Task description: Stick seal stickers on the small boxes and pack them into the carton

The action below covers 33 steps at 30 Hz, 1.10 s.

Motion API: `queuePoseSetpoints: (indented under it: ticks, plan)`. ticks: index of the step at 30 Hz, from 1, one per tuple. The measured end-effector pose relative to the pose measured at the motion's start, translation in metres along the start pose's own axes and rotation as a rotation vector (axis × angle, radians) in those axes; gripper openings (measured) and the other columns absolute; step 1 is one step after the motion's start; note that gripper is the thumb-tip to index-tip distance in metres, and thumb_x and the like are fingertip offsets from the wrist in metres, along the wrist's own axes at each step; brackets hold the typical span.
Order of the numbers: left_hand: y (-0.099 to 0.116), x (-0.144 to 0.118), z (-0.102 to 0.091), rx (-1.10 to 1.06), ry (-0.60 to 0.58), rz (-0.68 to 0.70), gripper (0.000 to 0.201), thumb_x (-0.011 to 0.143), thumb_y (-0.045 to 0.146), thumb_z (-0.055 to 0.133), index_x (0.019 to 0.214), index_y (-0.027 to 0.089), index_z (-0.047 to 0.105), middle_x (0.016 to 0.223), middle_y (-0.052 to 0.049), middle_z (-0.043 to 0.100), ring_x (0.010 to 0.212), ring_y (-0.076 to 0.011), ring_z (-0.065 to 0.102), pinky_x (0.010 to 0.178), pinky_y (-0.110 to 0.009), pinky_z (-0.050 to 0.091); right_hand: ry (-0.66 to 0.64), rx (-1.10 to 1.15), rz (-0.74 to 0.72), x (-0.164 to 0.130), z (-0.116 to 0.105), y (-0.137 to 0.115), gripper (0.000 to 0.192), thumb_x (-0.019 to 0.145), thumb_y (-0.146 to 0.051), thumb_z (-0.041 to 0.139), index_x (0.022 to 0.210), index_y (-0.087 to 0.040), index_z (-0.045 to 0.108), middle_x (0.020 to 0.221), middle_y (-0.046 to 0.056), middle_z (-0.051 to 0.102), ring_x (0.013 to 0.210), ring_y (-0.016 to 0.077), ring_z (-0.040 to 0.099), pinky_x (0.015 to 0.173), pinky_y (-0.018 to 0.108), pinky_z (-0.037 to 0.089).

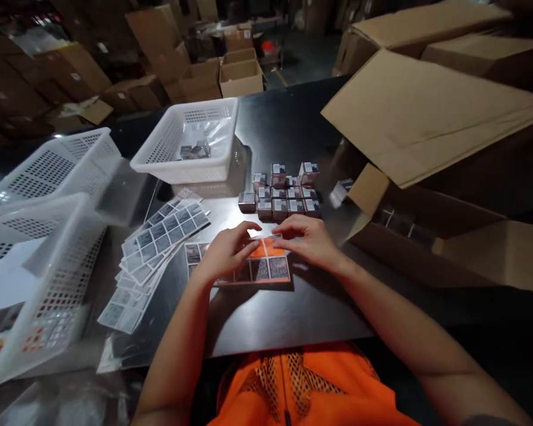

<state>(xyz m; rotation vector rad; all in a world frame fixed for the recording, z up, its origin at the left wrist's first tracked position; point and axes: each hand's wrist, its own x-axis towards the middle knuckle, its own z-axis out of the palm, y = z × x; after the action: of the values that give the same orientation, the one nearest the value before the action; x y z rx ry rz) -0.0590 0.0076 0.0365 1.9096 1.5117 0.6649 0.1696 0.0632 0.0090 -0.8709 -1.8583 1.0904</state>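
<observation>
Orange mesh vest (pixel 293 384) at bottom of frame, forearms reaching forward over the dark table (pixel 293 319). Both hands on a label sheet (pixel 266 263) with orange backing, lying flat on the table right under the fingers. Left hand (pixel 224 251) presses down on the sheet's left part, fingers curled over it, thumb toward the orange patch. Right hand (pixel 311 239) is at the sheet's top right edge, fingertips pinching or picking there; can't tell if a label is actually lifted.

Just beyond the fingertips: cluster of small labelled boxes (pixel 284 192), packed touching each other. Left of the left hand: fanned stack of more label sheets (pixel 160 248). Further out past that, white perforated basket (pixel 190 145) with a few items inside. Right of the right hand: open cardboard carton (pixel 417 236), flaps out.

Risks, my read: label tears or curls onto itself if peeled at a sharp angle. Sheet slides if left hand eases off. Boxes are close enough that a wrist sweep could knock the front row.
</observation>
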Motion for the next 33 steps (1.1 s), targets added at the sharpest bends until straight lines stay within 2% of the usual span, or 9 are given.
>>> queuePoseSetpoints:
  ticks: [4, 7, 11, 15, 19, 25, 29, 31, 33]
  plan:
    - [-0.005, -0.008, 0.013, 0.112, 0.103, 0.033, 0.024, 0.095, 0.040, 0.055, 0.101, 0.025, 0.072, 0.081, -0.005, 0.075, 0.078, -0.0222, 0.069, 0.076, -0.036, 0.052, -0.010, -0.041, 0.022, -0.002, 0.000, -0.001, 0.016, 0.077, -0.038, 0.084, 0.080, -0.022, 0.082, 0.084, 0.004, 0.074, 0.067, 0.0155, 0.068, 0.062, 0.029, 0.057]
    - [-0.013, -0.012, 0.019, 0.120, 0.135, 0.036, 0.028, 0.094, 0.039, 0.054, 0.110, 0.026, 0.073, 0.100, -0.008, 0.079, 0.092, -0.0260, 0.072, 0.083, -0.041, 0.054, 0.009, -0.085, -0.041, -0.002, 0.004, 0.003, 0.010, 0.077, -0.038, 0.079, 0.074, -0.029, 0.079, 0.075, 0.001, 0.075, 0.066, 0.0193, 0.070, 0.059, 0.034, 0.058]
    - [-0.009, -0.006, 0.018, 0.085, 0.131, 0.028, 0.026, 0.094, 0.039, 0.051, 0.098, 0.024, 0.072, 0.096, -0.008, 0.078, 0.089, -0.0250, 0.071, 0.081, -0.039, 0.054, 0.045, -0.122, -0.112, 0.000, 0.010, 0.010, 0.010, 0.066, -0.043, 0.082, 0.073, -0.038, 0.076, 0.071, -0.007, 0.076, 0.063, 0.0233, 0.072, 0.054, 0.038, 0.058]
    - [0.008, 0.006, 0.018, 0.174, 0.140, -0.071, 0.016, 0.083, 0.021, 0.048, 0.075, 0.022, 0.062, 0.077, -0.004, 0.071, 0.074, -0.0205, 0.065, 0.070, -0.032, 0.045, 0.065, -0.155, -0.110, -0.005, 0.012, 0.003, 0.009, 0.081, -0.041, 0.074, 0.078, -0.033, 0.077, 0.079, -0.002, 0.076, 0.069, 0.0224, 0.072, 0.060, 0.037, 0.059]
    - [0.018, 0.014, 0.024, 0.214, 0.162, -0.165, 0.019, 0.079, 0.019, 0.044, 0.062, 0.022, 0.052, 0.062, -0.002, 0.060, 0.064, -0.0184, 0.055, 0.064, -0.030, 0.034, 0.026, -0.160, -0.084, -0.009, 0.010, -0.010, 0.015, 0.092, -0.033, 0.069, 0.091, -0.021, 0.079, 0.093, 0.006, 0.075, 0.080, 0.0182, 0.071, 0.067, 0.029, 0.057]
    - [0.012, 0.009, 0.033, 0.287, 0.204, -0.303, 0.024, 0.083, 0.021, 0.041, 0.060, 0.021, 0.050, 0.060, -0.003, 0.056, 0.063, -0.0184, 0.051, 0.066, -0.031, 0.029, -0.114, -0.148, 0.060, -0.009, 0.009, -0.013, 0.029, 0.094, -0.026, 0.069, 0.122, -0.022, 0.074, 0.090, 0.003, 0.079, 0.076, 0.0160, 0.072, 0.069, 0.027, 0.052]
    - [0.003, 0.006, 0.035, 0.344, 0.200, -0.376, 0.029, 0.084, 0.022, 0.043, 0.059, 0.021, 0.056, 0.058, -0.004, 0.058, 0.060, -0.0186, 0.049, 0.064, -0.031, 0.026, -0.204, -0.193, 0.122, -0.015, 0.016, -0.013, 0.020, 0.094, -0.024, 0.071, 0.113, -0.021, 0.078, 0.090, 0.003, 0.081, 0.077, 0.0166, 0.074, 0.072, 0.027, 0.052]
    - [-0.001, 0.005, 0.034, 0.372, 0.205, -0.411, 0.030, 0.084, 0.023, 0.044, 0.060, 0.021, 0.060, 0.059, -0.005, 0.060, 0.060, -0.0190, 0.049, 0.063, -0.032, 0.024, -0.219, -0.228, 0.034, -0.018, 0.020, -0.014, 0.012, 0.096, -0.023, 0.069, 0.102, -0.021, 0.079, 0.092, 0.003, 0.080, 0.082, 0.0173, 0.074, 0.077, 0.029, 0.054]
    - [-0.005, 0.005, 0.031, 0.401, 0.222, -0.449, 0.029, 0.085, 0.024, 0.046, 0.064, 0.021, 0.066, 0.062, -0.006, 0.064, 0.061, -0.0200, 0.052, 0.062, -0.032, 0.022, -0.206, -0.255, -0.175, -0.019, 0.020, -0.013, 0.013, 0.098, -0.024, 0.066, 0.094, -0.021, 0.078, 0.100, 0.006, 0.078, 0.095, 0.0188, 0.072, 0.087, 0.032, 0.055]
